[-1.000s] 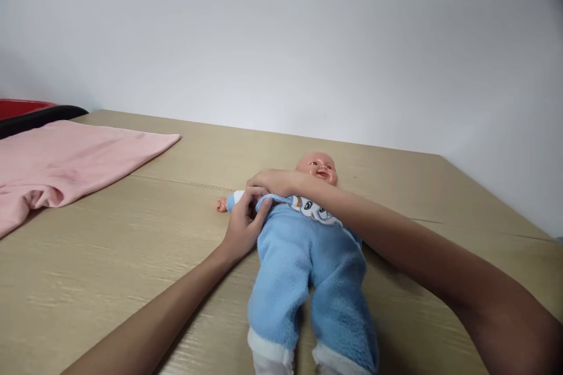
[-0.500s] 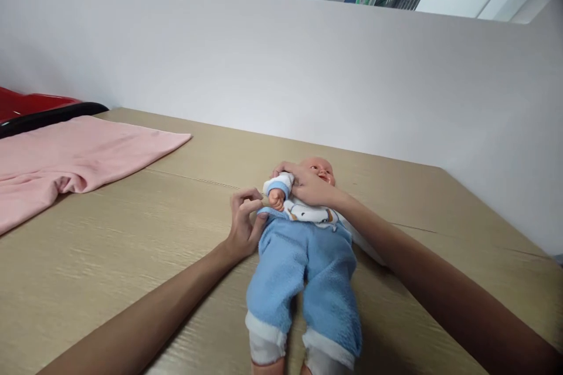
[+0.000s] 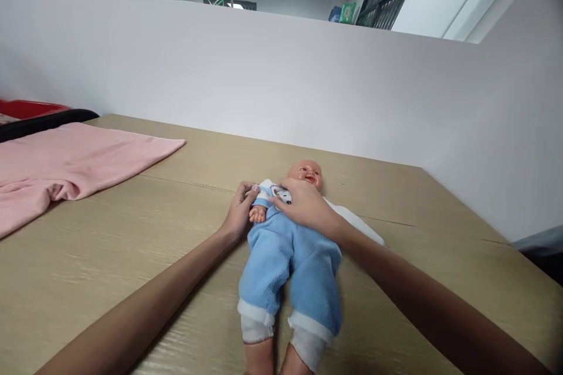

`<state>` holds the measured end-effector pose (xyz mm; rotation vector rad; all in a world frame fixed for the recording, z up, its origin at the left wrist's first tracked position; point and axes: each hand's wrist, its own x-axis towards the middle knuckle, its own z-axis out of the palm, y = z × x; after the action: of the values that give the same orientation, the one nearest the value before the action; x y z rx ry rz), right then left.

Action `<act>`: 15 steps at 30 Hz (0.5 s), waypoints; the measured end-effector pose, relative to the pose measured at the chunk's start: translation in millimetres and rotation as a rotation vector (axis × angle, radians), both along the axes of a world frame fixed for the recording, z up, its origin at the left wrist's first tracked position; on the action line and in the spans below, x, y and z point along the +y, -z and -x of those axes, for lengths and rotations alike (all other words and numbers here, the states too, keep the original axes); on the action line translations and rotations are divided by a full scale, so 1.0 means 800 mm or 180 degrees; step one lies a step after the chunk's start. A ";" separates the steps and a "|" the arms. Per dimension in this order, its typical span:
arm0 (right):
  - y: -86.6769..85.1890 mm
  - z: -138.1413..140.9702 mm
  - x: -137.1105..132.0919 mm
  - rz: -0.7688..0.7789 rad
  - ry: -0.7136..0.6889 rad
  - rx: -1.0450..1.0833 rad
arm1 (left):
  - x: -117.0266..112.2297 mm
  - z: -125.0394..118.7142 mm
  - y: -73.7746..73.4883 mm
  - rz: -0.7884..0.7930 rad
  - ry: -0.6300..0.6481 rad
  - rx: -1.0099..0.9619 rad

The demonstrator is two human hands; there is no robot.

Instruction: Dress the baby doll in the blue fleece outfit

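Note:
A baby doll (image 3: pixel 308 173) lies on its back on the table, its head away from me. It wears light blue pants (image 3: pixel 292 252) with white cuffs and a white shirt (image 3: pixel 281 192) with a printed animal. My left hand (image 3: pixel 240 208) is closed on the blue-banded sleeve (image 3: pixel 263 198) at the image left, just above the doll's small hand (image 3: pixel 257 214). Across the doll's chest lies my right hand (image 3: pixel 308 205), its thumb and fingers closed on the shirt front. The other white sleeve (image 3: pixel 358 225) sticks out to the right, partly behind my right forearm.
A pink cloth (image 3: pixel 83 155) is spread on the wooden table (image 3: pixel 176 269) at the left. Behind it is a red tub (image 3: pixel 33 108) with a black edge (image 3: pixel 48 121). A white partition (image 3: pixel 246 76) borders the table's far side.
The doll's raised arm has come down to its side. My left hand has moved from the pants' waist up to the sleeve, and my right hand from that sleeve to the shirt front.

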<state>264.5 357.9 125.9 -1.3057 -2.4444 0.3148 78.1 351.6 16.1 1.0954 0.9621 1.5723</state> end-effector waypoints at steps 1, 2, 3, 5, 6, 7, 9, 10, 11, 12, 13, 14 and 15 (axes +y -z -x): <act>0.005 0.003 -0.001 -0.0025 0.0108 0.0020 | 0.003 0.002 0.001 0.0045 0.0062 -0.0044; 0.010 0.008 0.000 -0.0029 0.0219 0.0057 | 0.006 0.004 0.001 0.0095 0.0118 -0.0074; 0.015 0.013 0.003 -0.0039 0.0325 0.0093 | 0.011 0.005 0.001 0.0149 0.0172 -0.0088; 0.024 0.021 0.011 -0.0105 0.0545 0.0159 | 0.021 0.006 0.000 0.0214 0.0275 -0.0079; 0.026 0.023 0.015 -0.0131 0.0655 0.0192 | 0.026 0.006 0.000 0.0215 0.0310 -0.0064; 0.028 0.024 0.018 -0.0134 0.0749 0.0221 | 0.031 0.005 -0.001 0.0198 0.0336 -0.0042; 0.030 0.022 0.022 -0.0054 0.0872 0.0270 | 0.039 0.003 -0.001 0.0155 0.0379 0.0018; 0.031 0.019 0.024 0.0009 0.0908 0.0294 | 0.042 0.003 -0.001 0.0148 0.0403 0.0052; 0.032 0.016 0.025 0.0072 0.0933 0.0320 | 0.045 0.003 -0.001 0.0157 0.0431 0.0087; 0.033 0.013 0.026 0.0125 0.0948 0.0353 | 0.047 0.004 -0.001 0.0184 0.0461 0.0124; 0.034 0.010 0.027 0.0175 0.0946 0.0392 | 0.050 0.005 -0.001 0.0229 0.0488 0.0161; 0.035 0.007 0.029 0.0229 0.0927 0.0437 | 0.052 0.006 -0.001 0.0288 0.0512 0.0206; 0.037 0.006 0.032 0.0292 0.0895 0.0484 | 0.055 0.008 -0.001 0.0355 0.0540 0.0256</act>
<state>260.1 383.1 95.9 -1.5792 -2.1102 0.4378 72.1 395.7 16.6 1.1382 0.9719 1.3310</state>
